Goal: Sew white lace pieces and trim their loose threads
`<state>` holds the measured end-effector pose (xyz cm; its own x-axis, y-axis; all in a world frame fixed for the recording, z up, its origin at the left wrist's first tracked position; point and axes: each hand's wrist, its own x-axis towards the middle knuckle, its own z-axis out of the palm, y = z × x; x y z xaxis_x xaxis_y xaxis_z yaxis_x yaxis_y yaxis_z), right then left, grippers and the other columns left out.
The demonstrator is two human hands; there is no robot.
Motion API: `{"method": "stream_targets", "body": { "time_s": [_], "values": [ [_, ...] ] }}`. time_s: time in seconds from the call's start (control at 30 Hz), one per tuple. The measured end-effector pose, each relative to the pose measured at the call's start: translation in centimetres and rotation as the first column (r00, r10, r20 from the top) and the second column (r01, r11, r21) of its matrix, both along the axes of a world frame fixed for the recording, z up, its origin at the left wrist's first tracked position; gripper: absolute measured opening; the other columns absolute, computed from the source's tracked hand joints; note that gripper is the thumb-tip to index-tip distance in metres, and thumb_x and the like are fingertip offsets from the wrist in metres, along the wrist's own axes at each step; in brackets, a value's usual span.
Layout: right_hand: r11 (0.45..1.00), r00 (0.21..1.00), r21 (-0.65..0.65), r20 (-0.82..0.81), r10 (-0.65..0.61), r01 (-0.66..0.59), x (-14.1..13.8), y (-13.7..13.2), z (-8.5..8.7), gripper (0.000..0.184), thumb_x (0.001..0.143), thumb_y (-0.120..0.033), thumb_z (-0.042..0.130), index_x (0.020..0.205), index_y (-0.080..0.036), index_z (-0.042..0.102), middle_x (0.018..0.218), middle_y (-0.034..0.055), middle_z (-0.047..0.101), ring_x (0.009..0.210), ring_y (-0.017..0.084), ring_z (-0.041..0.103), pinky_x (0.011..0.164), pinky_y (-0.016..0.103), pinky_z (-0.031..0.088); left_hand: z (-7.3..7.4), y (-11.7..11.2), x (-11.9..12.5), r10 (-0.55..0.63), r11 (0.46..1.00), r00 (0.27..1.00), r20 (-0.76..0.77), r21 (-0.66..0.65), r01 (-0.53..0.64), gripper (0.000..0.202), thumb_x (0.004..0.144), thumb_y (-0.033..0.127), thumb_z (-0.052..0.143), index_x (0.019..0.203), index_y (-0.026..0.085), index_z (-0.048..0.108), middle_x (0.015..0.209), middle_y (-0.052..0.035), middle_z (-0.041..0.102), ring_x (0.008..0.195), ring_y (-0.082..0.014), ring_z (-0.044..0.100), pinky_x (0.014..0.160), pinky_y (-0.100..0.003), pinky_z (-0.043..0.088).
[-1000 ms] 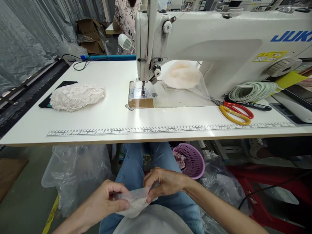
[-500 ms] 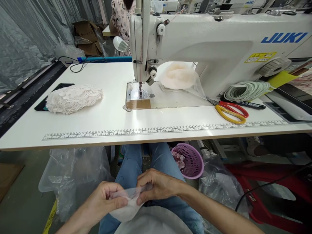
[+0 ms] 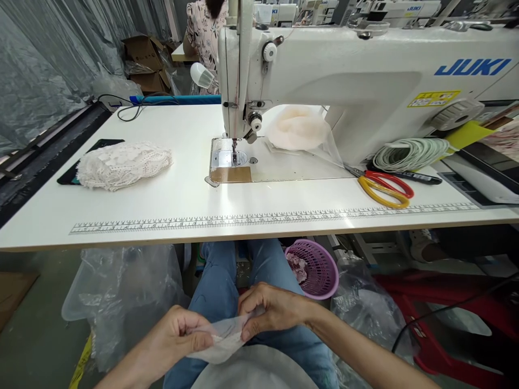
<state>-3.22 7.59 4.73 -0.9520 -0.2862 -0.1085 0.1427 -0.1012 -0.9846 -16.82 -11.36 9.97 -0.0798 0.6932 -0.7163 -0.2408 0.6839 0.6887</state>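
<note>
Over my lap, a piece of thin, sheer white fabric is stretched between my two hands. My left hand pinches its left end between thumb and fingers. The opposite end is gripped by my right hand, fingers curled and thumb pressed down. Below the sheer piece, a larger pale grey-white cloth lies across my lap. Both hands are below the front edge of the white sewing table, apart from it. The sewing machine stands above, with its needle area away from my hands.
Lace trim lies bundled at the table's left. Sheer peach fabric pieces rest under the machine arm. Scissors and a coil of pale cord are at right. A purple basket stands below; a person is behind.
My right hand has moved slightly to the right, away from the left hand. The sheer fabric between them is pulled longer and flatter.
</note>
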Motion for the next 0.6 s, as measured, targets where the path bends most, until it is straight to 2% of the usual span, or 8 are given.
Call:
{"method": "stream_targets", "body": {
  "time_s": [0.1, 0.2, 0.3, 0.43, 0.6],
  "values": [
    [0.997, 1.000, 0.076, -0.004, 0.020, -0.020, 0.0, -0.2, 0.3, 0.039, 0.073, -0.049, 0.068, 0.083, -0.011, 0.071, 0.072, 0.0021, 0.062, 0.067, 0.012, 0.056, 0.058, 0.019, 0.041, -0.4, 0.0, 0.1, -0.032, 0.999, 0.999, -0.013, 0.013, 0.032, 0.049, 0.066, 0.059, 0.067, 0.074, 0.011, 0.075, 0.058, 0.0006, 0.048, 0.060, -0.0116, 0.034, 0.055, -0.021, 0.026],
    [0.986, 1.000, 0.164, -0.021, -0.016, 0.020, -0.2, -0.9, 0.6, 0.036, 0.071, -0.048, 0.070, 0.081, -0.013, 0.069, 0.066, -0.0013, 0.059, 0.062, 0.010, 0.054, 0.057, 0.018, 0.039, -0.7, 0.2, 0.2, -0.046, 0.998, 0.998, -0.054, 0.038, 0.048, 0.047, 0.072, 0.056, 0.064, 0.074, 0.010, 0.074, 0.056, 0.0027, 0.042, 0.057, -0.0103, 0.029, 0.052, -0.021, 0.022],
    [0.992, 0.998, 0.107, 0.005, -0.063, 0.062, -0.4, -1.1, 0.7, 0.034, 0.073, -0.046, 0.069, 0.077, -0.012, 0.068, 0.066, -0.0012, 0.059, 0.060, 0.010, 0.053, 0.054, 0.017, 0.039, -0.7, 0.1, 0.2, -0.028, 0.999, 0.998, -0.063, 0.019, 0.030, 0.038, 0.068, 0.048, 0.070, 0.070, 0.010, 0.071, 0.056, 0.0034, 0.043, 0.056, -0.0099, 0.031, 0.052, -0.020, 0.024],
    [0.998, 0.995, -0.007, 0.078, -0.059, 0.059, 0.1, -0.4, 0.5, 0.031, 0.076, -0.042, 0.068, 0.080, -0.012, 0.069, 0.073, 0.0011, 0.062, 0.065, 0.011, 0.056, 0.057, 0.018, 0.041, -1.0, -0.3, 0.3, 0.021, 1.000, 0.993, -0.117, -0.003, -0.022, 0.028, 0.064, 0.040, 0.072, 0.068, 0.013, 0.068, 0.059, 0.0026, 0.051, 0.057, -0.0107, 0.038, 0.054, -0.019, 0.030],
    [0.999, 0.995, 0.016, 0.094, -0.040, 0.039, 0.2, -0.5, 0.6, 0.037, 0.069, -0.048, 0.072, 0.082, -0.013, 0.068, 0.073, -0.0005, 0.060, 0.064, 0.010, 0.054, 0.055, 0.017, 0.039, -1.5, -0.2, 0.3, -0.087, 0.996, 0.966, -0.244, -0.007, 0.088, 0.022, 0.069, 0.035, 0.065, 0.071, 0.013, 0.069, 0.065, 0.0007, 0.056, 0.063, -0.0129, 0.045, 0.058, -0.020, 0.034]
  ]
}}
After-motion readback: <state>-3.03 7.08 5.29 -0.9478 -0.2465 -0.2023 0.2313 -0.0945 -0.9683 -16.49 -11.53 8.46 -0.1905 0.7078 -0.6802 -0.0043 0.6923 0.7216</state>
